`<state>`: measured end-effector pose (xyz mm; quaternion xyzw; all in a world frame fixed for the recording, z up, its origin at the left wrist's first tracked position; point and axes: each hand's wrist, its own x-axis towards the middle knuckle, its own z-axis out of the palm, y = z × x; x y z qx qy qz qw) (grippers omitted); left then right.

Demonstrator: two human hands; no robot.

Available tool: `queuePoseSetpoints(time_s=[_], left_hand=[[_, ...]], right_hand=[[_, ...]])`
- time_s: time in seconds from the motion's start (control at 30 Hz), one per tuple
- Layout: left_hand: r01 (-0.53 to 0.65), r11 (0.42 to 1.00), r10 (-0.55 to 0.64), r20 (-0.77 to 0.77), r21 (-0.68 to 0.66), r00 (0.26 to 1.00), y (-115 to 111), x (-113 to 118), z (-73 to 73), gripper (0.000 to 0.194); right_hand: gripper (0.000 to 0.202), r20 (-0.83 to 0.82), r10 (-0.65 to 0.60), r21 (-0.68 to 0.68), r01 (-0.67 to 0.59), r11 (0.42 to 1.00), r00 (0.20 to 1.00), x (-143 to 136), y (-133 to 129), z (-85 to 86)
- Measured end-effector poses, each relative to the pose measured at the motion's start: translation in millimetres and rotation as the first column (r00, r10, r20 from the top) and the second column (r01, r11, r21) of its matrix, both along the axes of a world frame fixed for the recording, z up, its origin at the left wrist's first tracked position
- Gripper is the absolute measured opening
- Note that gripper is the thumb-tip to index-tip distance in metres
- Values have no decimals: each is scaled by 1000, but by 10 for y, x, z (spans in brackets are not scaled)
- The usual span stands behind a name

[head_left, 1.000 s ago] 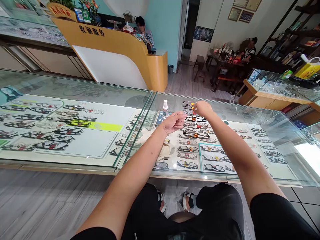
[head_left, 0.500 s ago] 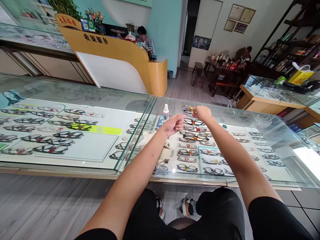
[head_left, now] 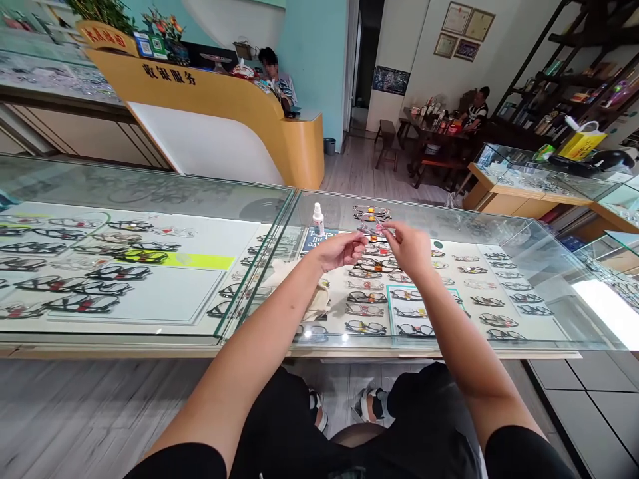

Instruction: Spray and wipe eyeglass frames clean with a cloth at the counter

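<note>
- Right hand (head_left: 410, 251): the grip was pinched together on a small pinkish item (head_left: 379, 227), its form unclear.
- Left hand (head_left: 342, 251): fingers were curled just beside the item; whether this grip held anything could not be told.
- The item was above the glass worktop (head_left: 344, 205), toward its far edge.
- A white bottle (head_left: 318, 220) stood upright near that edge.

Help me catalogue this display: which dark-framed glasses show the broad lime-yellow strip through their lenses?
The dark-framed glasses over the broad lime-yellow strip, at its left end; the black-framed glasses just below-left show pale backing.
</note>
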<state>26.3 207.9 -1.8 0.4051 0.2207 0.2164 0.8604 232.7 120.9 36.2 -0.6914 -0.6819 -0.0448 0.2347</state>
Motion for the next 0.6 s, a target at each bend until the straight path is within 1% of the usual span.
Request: queuePoseSetpoints(time_s=[0.03,0.1,0.2,0.3,0.37,0.43,0.5,0.57,0.6], left_hand=[[36,999,-36,-9,-26,999,-16,7,5,24],[73,995,-74,-13,-71,997,-48,15,15,17],[75,992,-74,18,-103,997,-81,16,16,15],[41,998,-38,43,-50,998,-84,7,-12,21],[6,1000,-7,39,15,999,-73,1,-39,27],[-20,998,17,39,68,999,-63,-3,-61,31],[-29,994,24,49,101,999,-59,-5,-68,36],[-29,991,22,60,127,998,-64,-3,-60,38],[-29,990,20,62,141,998,-70,-1,-54,38]], right_hand=[[37,10,18,-1,-18,1000,1000,-26,-53,-30],[38,25,52,-5,-51,999,998,-62,-110,-82],[39,0,96,-9,-96,995,995,-68,-102,-144],[36,-111,156,29,-154,988,981,-33,-67,-194],[33,-249,197,108,-175,979,948,-2,-63,-216],[31,-421,230,204,-156,967,877,24,-69,-225],[30,-584,256,260,-121,958,770,39,-66,-223],[30,-722,264,246,-119,962,639,39,-42,-216],[33,-786,250,212,-133,968,565,33,-23,-215]])
